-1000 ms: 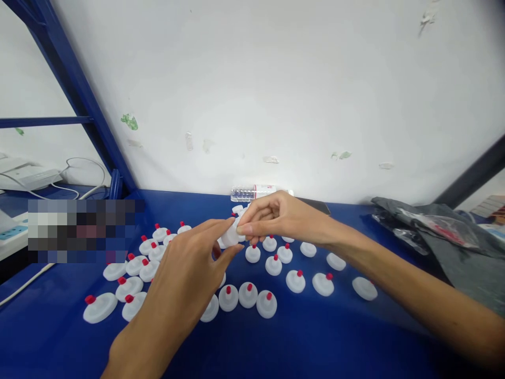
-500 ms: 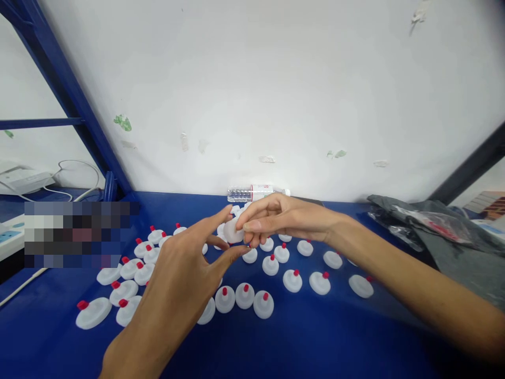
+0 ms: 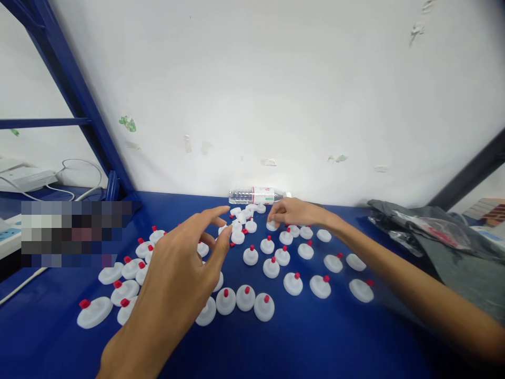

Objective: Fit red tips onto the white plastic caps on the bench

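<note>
My left hand point(image 3: 185, 255) hovers over the near left of the caps, its thumb and forefinger apart with nothing visible between them. Past its fingertips lies a small heap of white caps point(image 3: 237, 235), some tipped over. Farther back on the right, my right hand point(image 3: 294, 211) has its fingers closed on a white round cap point(image 3: 271, 226) at table level; the fingers hide the cap's top. Around both hands stand several white disc-shaped caps with red tips, such as this cap point(image 3: 264, 307) at the front.
A clear plastic bottle point(image 3: 244, 196) lies along the wall behind the heap. Grey plastic bags point(image 3: 442, 237) cover the right side of the blue table point(image 3: 300, 342). Blue frame posts point(image 3: 74, 89) rise at the left, near white cables point(image 3: 84, 160) and a power strip point(image 3: 11, 231).
My right hand has moved right and back, away from my left hand, carrying the white cap down to the table. My left hand has shifted slightly left and stays spread.
</note>
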Tool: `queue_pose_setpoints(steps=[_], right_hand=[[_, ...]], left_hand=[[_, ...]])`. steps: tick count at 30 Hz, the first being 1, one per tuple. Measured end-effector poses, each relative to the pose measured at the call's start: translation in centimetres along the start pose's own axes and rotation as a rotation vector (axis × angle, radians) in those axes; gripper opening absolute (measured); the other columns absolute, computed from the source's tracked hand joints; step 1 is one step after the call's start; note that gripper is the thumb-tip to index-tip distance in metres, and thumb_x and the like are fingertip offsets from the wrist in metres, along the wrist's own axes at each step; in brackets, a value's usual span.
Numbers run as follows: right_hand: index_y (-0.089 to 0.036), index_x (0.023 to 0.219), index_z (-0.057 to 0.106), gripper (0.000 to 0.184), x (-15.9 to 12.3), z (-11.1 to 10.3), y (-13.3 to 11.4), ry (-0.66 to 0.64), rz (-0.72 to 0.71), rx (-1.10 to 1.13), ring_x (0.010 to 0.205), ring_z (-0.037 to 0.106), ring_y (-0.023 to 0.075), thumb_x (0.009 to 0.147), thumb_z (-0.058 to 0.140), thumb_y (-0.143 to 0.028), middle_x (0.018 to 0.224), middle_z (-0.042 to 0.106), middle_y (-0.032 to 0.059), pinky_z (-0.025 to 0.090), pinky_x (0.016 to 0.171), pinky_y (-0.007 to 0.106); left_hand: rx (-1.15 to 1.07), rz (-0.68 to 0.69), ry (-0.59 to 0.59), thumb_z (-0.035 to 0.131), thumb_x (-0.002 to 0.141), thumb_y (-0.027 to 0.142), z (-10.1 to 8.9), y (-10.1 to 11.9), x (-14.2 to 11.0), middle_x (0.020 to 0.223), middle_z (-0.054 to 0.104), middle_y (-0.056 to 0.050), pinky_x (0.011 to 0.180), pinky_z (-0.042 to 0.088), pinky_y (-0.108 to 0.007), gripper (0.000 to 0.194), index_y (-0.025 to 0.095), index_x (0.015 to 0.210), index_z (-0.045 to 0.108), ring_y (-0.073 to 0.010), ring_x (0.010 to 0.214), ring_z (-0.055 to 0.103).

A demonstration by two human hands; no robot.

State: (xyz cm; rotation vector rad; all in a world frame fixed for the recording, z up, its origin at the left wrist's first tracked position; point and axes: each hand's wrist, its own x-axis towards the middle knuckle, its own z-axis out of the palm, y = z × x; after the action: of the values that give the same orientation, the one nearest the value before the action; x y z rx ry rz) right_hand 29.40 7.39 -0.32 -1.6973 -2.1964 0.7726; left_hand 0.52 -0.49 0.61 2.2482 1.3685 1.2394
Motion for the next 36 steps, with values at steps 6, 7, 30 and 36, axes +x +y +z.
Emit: queue_pose_setpoints(steps=[6,7,30,36], right_hand=[[-0.021,0.117,0.076,0.041,-0.3,-0.4,-0.6,0.153,0.035,-0.211,0.072,0.072,0.0211,0.1,0.056,-0.054,0.088,0.08,0.0069,0.052,0.069,0.033],[-0.021,0.118,0.075,0.042,0.0,-0.5,-0.6,0.206,0.041,-0.252,0.078,0.073,0.0225,0.103,0.053,-0.053,0.092,0.08,0.0082,0.053,0.073,0.034],[-0.022,0.094,0.076,0.02,-3.5,-0.2,-9.5,0.16,-0.365,0.193,0.079,0.074,0.0155,0.091,0.076,-0.042,0.086,0.079,0.0015,0.056,0.07,0.026],[-0.023,0.113,0.076,0.027,-2.9,1.3,-9.1,0.225,-0.364,-0.024,0.077,0.072,0.0144,0.106,0.056,-0.04,0.09,0.08,0.0024,0.05,0.067,0.027]], left_hand=[[0.006,0.004,-0.009,0.059,0.1,0.042,-0.1,0.0,0.1,0.097,0.075,0.006,0.054,0.05,-0.024,0.029,0.031,0.125,0.069,-0.0098,0.058,0.064],[0.0,0.005,-0.008,0.059,0.1,0.042,-0.1,0.0,0.1,0.096,0.075,0.006,0.055,0.051,-0.025,0.028,0.031,0.124,0.069,-0.0096,0.056,0.064],[0.035,0.127,-0.013,0.067,0.096,0.045,0.6,-0.5,0.0,0.091,0.079,0.005,0.057,0.052,-0.031,0.037,0.029,0.129,0.071,-0.0096,0.039,0.052],[0.065,0.152,0.054,0.065,0.098,0.04,0.2,-1.0,0.3,0.086,0.075,0.006,0.062,0.052,-0.029,0.02,0.03,0.111,0.077,-0.0094,0.046,0.056]])
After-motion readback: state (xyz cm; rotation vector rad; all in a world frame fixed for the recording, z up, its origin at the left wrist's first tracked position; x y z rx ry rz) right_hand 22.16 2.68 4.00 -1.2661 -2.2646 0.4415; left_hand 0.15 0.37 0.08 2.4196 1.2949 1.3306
